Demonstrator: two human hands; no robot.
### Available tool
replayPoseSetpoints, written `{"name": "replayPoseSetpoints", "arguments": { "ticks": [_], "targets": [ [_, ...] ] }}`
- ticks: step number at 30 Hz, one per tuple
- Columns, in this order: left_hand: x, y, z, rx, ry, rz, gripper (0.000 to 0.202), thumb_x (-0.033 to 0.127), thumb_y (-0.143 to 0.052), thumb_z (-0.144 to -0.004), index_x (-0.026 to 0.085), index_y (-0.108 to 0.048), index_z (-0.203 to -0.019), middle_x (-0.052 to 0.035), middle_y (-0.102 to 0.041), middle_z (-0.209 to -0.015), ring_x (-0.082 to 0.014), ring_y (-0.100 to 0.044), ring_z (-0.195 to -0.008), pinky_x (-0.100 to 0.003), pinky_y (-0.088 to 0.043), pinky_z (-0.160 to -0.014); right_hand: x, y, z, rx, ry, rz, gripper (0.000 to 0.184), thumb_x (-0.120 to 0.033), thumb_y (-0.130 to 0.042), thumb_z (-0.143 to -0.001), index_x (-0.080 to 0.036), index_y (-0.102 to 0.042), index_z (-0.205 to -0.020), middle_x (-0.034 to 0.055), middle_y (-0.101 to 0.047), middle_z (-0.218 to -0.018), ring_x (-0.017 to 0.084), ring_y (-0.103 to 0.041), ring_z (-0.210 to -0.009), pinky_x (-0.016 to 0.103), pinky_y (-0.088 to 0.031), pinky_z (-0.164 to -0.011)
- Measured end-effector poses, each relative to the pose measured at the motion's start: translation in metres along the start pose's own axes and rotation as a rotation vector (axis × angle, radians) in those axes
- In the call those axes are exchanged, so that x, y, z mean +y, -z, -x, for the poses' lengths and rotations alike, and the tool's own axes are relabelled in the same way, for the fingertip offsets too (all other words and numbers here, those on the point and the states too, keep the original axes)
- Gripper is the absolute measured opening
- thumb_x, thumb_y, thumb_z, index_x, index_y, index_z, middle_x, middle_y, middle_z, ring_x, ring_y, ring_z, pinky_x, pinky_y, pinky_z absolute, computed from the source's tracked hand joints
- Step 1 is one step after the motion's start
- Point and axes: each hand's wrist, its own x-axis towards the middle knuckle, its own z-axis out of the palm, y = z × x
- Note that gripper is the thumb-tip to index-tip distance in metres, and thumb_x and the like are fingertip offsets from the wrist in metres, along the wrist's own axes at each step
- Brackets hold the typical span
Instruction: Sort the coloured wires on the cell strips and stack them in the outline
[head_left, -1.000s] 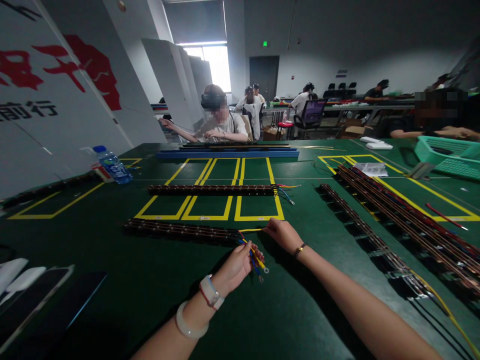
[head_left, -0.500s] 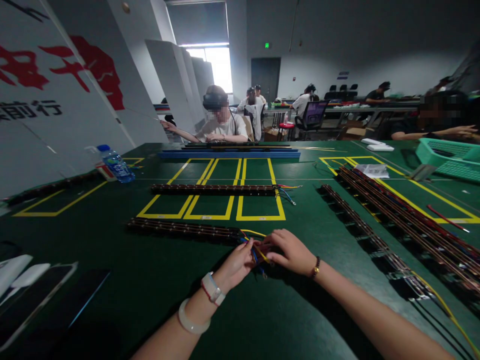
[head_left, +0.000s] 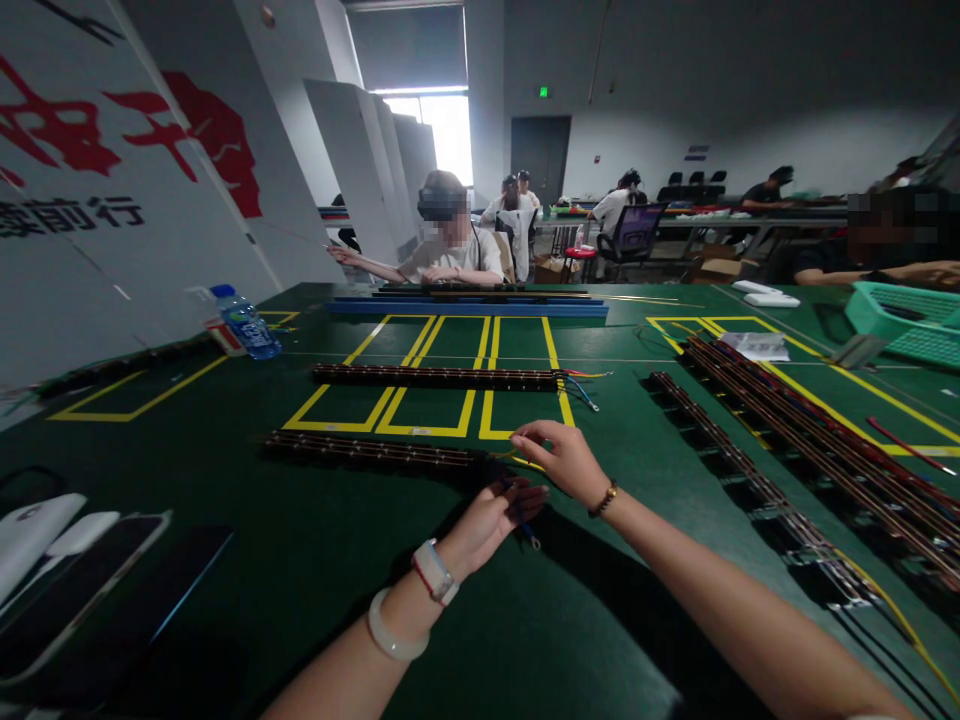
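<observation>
The wires [head_left: 526,528] come out of the right end of a long dark strip [head_left: 375,450]. The strip lies flat on the green table [head_left: 300,570], close to the person and just below the yellow tape boxes [head_left: 480,405]. The wires are blue and dark, and one yellow wire [head_left: 527,463] lies next to them.

The left hand [head_left: 491,520] is closed around the wires, and a blue end sticks out past its fingers. There is a watch and a pale bangle on that wrist. The right hand [head_left: 562,462] is just above, very near the left hand. Its finger and thumb are bent close together over the yellow wire. I cannot tell if it has hold of that wire.

A second dark strip [head_left: 435,377] lies across the yellow boxes, a bit farther away, with its own little wires at its right end. Behind it is a long blue rail [head_left: 465,308]. To the right lie many more long strips [head_left: 810,430], side by side. A green basket [head_left: 907,320] sits at the far right. A water bottle [head_left: 247,325] stands at the left, well away from the hands. Some phones [head_left: 75,590] lie at the near left edge. Another person [head_left: 450,250] sits on the far side of the table.
</observation>
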Motion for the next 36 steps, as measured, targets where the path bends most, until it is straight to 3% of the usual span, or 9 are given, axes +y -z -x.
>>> {"name": "replayPoseSetpoints", "arguments": {
  "ticks": [5, 9, 12, 15, 18, 21, 23, 29, 36],
  "targets": [
    [-0.003, 0.004, -0.002, 0.021, -0.004, -0.097, 0.025, 0.025, -0.071, -0.073, 0.008, -0.06, -0.086, -0.0125, -0.068, -0.087, -0.0227, -0.065, -0.087, -0.043, -0.046, -0.093, -0.038, -0.04, -0.046, -0.161, 0.16, 0.242, 0.035, -0.042, -0.043, -0.094, -0.018, -0.068, -0.095, 0.0065, -0.067, -0.092, 0.016, -0.06, -0.087, 0.023, -0.041, -0.075],
    [0.002, 0.002, 0.002, 0.069, 0.038, -0.082, 0.032, 0.028, -0.067, -0.077, 0.014, -0.06, -0.105, -0.0107, -0.064, -0.11, -0.0227, -0.06, -0.103, -0.04, -0.046, -0.092, -0.055, -0.085, -0.067, -0.275, 0.138, 0.439, 0.033, -0.038, -0.042, -0.094, -0.018, -0.068, -0.096, 0.0082, -0.066, -0.094, 0.018, -0.061, -0.086, 0.024, -0.042, -0.069],
    [0.004, 0.001, 0.005, 0.064, 0.042, -0.025, 0.031, 0.031, -0.057, -0.084, 0.017, -0.057, -0.112, -0.0091, -0.058, -0.122, -0.0207, -0.055, -0.111, -0.037, -0.046, -0.094, -0.06, -0.103, -0.073, -0.343, 0.13, 0.512, 0.031, -0.035, -0.045, -0.092, -0.016, -0.069, -0.092, 0.0108, -0.066, -0.093, 0.019, -0.062, -0.083, 0.025, -0.041, -0.066],
    [0.002, 0.002, 0.003, 0.07, 0.022, -0.065, 0.031, 0.027, -0.063, -0.079, 0.014, -0.058, -0.107, -0.0106, -0.062, -0.112, -0.0211, -0.06, -0.101, -0.039, -0.047, -0.092, -0.061, -0.091, -0.072, -0.338, 0.128, 0.414, 0.041, -0.046, -0.042, -0.092, -0.017, -0.071, -0.09, 0.0092, -0.067, -0.085, 0.018, -0.061, -0.077, 0.024, -0.039, -0.062],
    [-0.001, 0.003, -0.001, 0.032, 0.018, -0.104, 0.026, 0.022, -0.067, -0.075, 0.009, -0.058, -0.095, -0.0131, -0.067, -0.094, -0.0227, -0.065, -0.089, -0.043, -0.046, -0.092, -0.05, -0.057, -0.063, -0.227, 0.086, 0.135, 0.056, -0.056, -0.029, -0.094, -0.018, -0.07, -0.091, 0.0049, -0.065, -0.075, 0.014, -0.057, -0.069, 0.022, -0.036, -0.06],
    [-0.001, 0.001, -0.001, 0.008, 0.038, -0.095, 0.019, 0.019, -0.061, -0.081, 0.008, -0.055, -0.094, -0.0158, -0.067, -0.094, -0.0228, -0.066, -0.091, -0.041, -0.044, -0.095, -0.018, -0.024, -0.044, -0.071, 0.017, -0.088, 0.052, -0.053, -0.029, -0.095, -0.019, -0.068, -0.098, 0.0022, -0.063, -0.077, 0.012, -0.056, -0.069, 0.021, -0.037, -0.062],
    [0.0, -0.001, 0.0, 0.028, 0.049, -0.104, 0.013, 0.015, -0.054, -0.085, 0.008, -0.052, -0.096, -0.0172, -0.066, -0.098, -0.022, -0.066, -0.092, -0.04, -0.044, -0.095, 0.011, -0.012, -0.026, -0.032, -0.056, -0.085, 0.046, -0.05, -0.037, -0.094, -0.017, -0.068, -0.096, 0.0032, -0.064, -0.081, 0.013, -0.056, -0.074, 0.022, -0.038, -0.066],
    [0.006, -0.003, 0.005, 0.058, 0.074, -0.355, 0.019, 0.025, -0.04, -0.094, 0.009, -0.046, -0.101, -0.0172, -0.067, -0.092, -0.0182, -0.067, -0.077, -0.034, -0.051, -0.077, 0.076, -0.015, 0.029, -0.192, -0.097, 0.088, 0.033, -0.043, -0.053, -0.087, -0.017, -0.068, -0.099, 0.0068, -0.063, -0.089, 0.016, -0.054, -0.079, 0.027, -0.04, -0.073],
    [0.037, 0.013, 0.007, -0.076, 0.323, -0.776, 0.046, 0.055, -0.048, -0.084, 0.01, -0.05, -0.094, -0.0084, -0.064, -0.062, -0.0114, -0.055, -0.043, -0.02, -0.04, -0.045, 0.087, -0.02, 0.033, -0.236, -0.075, 0.116, 0.027, -0.036, -0.051, -0.088, -0.018, -0.069, -0.096, 0.0056, -0.062, -0.084, 0.017, -0.054, -0.08, 0.028, -0.04, -0.075]
  ]
}}
